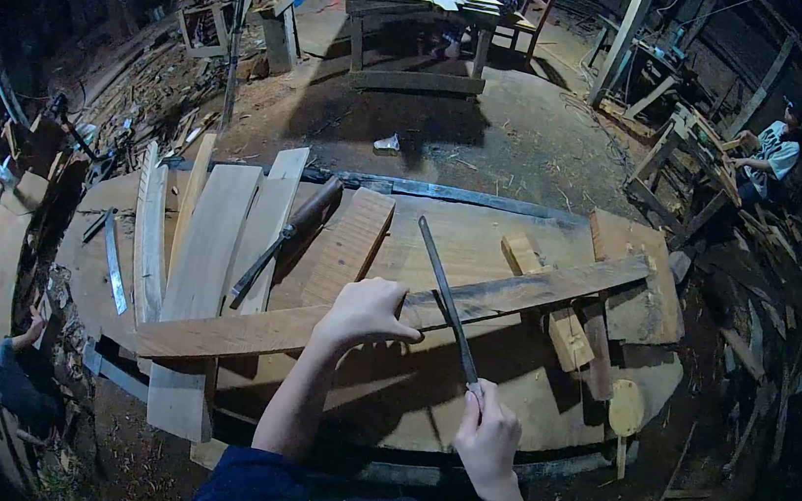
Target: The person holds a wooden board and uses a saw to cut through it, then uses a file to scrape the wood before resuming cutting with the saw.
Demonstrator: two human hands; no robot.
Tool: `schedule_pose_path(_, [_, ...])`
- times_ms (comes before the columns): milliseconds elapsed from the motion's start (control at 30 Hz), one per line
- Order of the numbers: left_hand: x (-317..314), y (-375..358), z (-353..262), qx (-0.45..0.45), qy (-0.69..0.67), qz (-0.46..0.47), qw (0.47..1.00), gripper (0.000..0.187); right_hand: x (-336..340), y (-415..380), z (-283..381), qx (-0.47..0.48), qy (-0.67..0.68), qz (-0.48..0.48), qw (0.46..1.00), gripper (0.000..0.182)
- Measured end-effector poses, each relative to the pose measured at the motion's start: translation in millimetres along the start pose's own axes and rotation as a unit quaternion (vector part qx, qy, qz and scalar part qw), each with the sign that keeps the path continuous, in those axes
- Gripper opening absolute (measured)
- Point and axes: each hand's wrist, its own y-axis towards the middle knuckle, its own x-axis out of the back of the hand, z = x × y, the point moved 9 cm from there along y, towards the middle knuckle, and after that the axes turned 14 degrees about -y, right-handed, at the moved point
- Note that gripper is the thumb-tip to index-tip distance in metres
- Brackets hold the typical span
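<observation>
My left hand [369, 314] is wrapped over the middle of a long wooden board [243, 334], which lies slantwise across other wood pieces on the workbench. My right hand [487, 429] grips the near end of a long, thin dark metal tool [446, 290], perhaps a file. The tool crosses over the board to the right of my left hand, its far tip pointing away from me. Under the board's right part are a wooden block [569, 339] and a flat plank [634, 287].
A chisel [260, 269], a mallet-like dark cylinder [315, 206] and pale planks [208, 248] lie on the bench's left half. A round wooden paddle [627, 408] is at right. Beyond stands a table [415, 84]; people work at right, far back and lower left.
</observation>
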Motion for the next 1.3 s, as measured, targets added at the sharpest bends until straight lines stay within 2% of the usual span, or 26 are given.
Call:
schedule_pose_path(67, [2.0, -0.9, -3.4, -0.009, -0.001, -0.005, 1.000, 0.061, 2.9, 0.2, 0.6, -0.002, 0.011, -0.010, 1.000, 0.015])
schedule_pose_path(133, [8.7, -5.1, -9.7, 0.004, -0.028, -0.015, 1.000, 0.053, 4.2, 0.5, 0.1, -0.004, 0.022, -0.020, 1.000, 0.015])
schedule_pose_path(333, [4.3, -1.0, -3.6, -0.020, -0.008, -0.031, 0.999, 0.057, 0.3, 0.2, 1.7, 0.005, 0.020, -0.018, 1.000, 0.014])
schedule_pose_path(633, [4.1, -1.9, -4.2, -0.001, -0.008, -0.013, 1.000, 0.058, 0.4, -5.3, 5.9, 0.023, 0.003, -0.008, 1.000, 0.014])
schedule_pose_path(733, [4.2, -1.8, -3.5, -0.026, -0.013, -0.034, 0.999, 0.058, 2.8, 1.8, 0.8, -0.004, 0.005, -0.010, 1.000, 0.014])
schedule_pose_path(800, [4.5, -2.0, -4.2, -0.011, -0.015, -0.022, 1.000, 0.058, 3.7, 5.6, 0.8, -0.010, -0.016, -0.002, 1.000, 0.013])
schedule_pose_path(1033, [2.9, -1.1, -1.7, -0.017, -0.007, -0.026, 0.999, 0.057, 6.3, 1.7, 12.1, 0.001, -0.016, 0.010, 1.000, 0.014])
schedule_pose_path(1200, [5.6, -3.3, -6.2, -0.014, -0.026, -0.030, 0.999, 0.058, 7.5, -2.2, 13.8, -0.034, -0.034, 0.060, 0.997, 0.016])
schedule_pose_path(1300, [4.2, -4.7, -3.9, -0.015, -0.016, -0.035, 0.999, 0.057, 5.7, -1.0, 18.5, -0.017, -0.073, 0.028, 0.997, 0.016])
